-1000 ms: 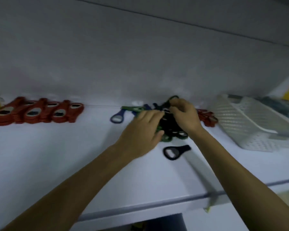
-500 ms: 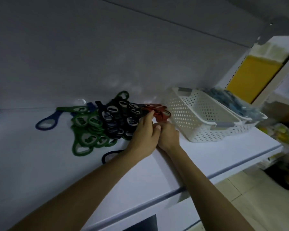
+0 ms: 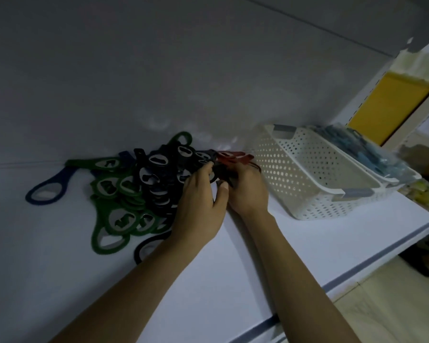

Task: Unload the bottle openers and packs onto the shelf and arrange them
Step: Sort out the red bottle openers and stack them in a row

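White shelf (image 3: 295, 243) bears the bottle openers (image 3: 144, 184), heaped at ten o'clock from my nearer left hand (image 3: 200, 201); it and my right hand (image 3: 248, 191) both grip the heap's edge pieces.

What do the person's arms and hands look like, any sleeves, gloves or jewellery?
The left forearm and right forearm are bare right to the frame's lower edge: no sleeves show. The left hand and right hand wear no gloves, and no watch, band or ring is visible, though the light is dim.
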Motion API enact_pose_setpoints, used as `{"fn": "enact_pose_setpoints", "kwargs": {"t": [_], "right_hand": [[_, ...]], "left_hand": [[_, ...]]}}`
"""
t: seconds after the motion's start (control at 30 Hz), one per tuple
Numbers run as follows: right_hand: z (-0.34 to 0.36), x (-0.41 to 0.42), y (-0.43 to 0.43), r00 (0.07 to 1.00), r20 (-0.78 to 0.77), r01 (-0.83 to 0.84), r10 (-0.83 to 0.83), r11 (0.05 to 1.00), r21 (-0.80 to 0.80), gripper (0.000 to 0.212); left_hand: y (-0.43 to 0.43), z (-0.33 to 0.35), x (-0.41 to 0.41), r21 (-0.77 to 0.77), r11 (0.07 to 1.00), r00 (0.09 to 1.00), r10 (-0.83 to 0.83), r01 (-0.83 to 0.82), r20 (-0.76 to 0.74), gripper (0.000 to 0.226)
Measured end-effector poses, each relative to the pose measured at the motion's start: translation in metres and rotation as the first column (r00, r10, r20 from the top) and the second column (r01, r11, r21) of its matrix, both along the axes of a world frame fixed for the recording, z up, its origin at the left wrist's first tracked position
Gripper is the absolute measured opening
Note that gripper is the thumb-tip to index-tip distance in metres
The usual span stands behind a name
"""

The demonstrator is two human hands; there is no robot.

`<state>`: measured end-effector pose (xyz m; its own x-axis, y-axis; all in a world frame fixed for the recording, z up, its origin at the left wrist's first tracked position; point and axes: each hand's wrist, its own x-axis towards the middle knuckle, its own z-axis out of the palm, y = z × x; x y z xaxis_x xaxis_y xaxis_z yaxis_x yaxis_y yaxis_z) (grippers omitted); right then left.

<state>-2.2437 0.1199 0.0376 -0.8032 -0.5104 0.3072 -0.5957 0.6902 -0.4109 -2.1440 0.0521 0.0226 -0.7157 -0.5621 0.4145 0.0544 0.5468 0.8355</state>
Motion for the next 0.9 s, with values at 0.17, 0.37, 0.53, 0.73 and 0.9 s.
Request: {"fn": "enact_pose_setpoints", "kwargs": {"t": [0.17,0.37,0.53,0.73,0.9], "right_hand": [[0.003,0.003,0.003,0.995,-0.082,0.048,-0.048,0.999,0.0,0.025],[0.0,0.004,0.01,0.966,-0.132,0.237,-0.223,0.966,0.104,0.034],[-0.003,0.003,0.008,0.961,-0.154,0.251,-0.228,0.957,0.147,0.036],[-0.003,0.001,0.009,0.983,0.014,0.18,-0.181,0.963,-0.202,0.024],[0.005,0.011,0.006,0.997,0.027,0.079,-0.079,0.785,-0.614,0.008]], "left_hand": [[0.001,0.002,0.002,0.012,0.999,0.999,-0.033,0.033,-0.011,0.048],[-0.001,0.001,0.002,0.012,0.999,0.998,-0.048,0.049,-0.031,0.042],[0.0,-0.002,0.001,-0.016,0.998,0.998,-0.054,0.054,-0.011,0.042],[-0.001,-0.002,0.0,-0.026,0.997,0.998,-0.068,0.068,-0.008,0.042],[-0.001,-0.002,0.0,-0.05,0.996,0.998,-0.069,0.069,-0.011,0.045]]}}
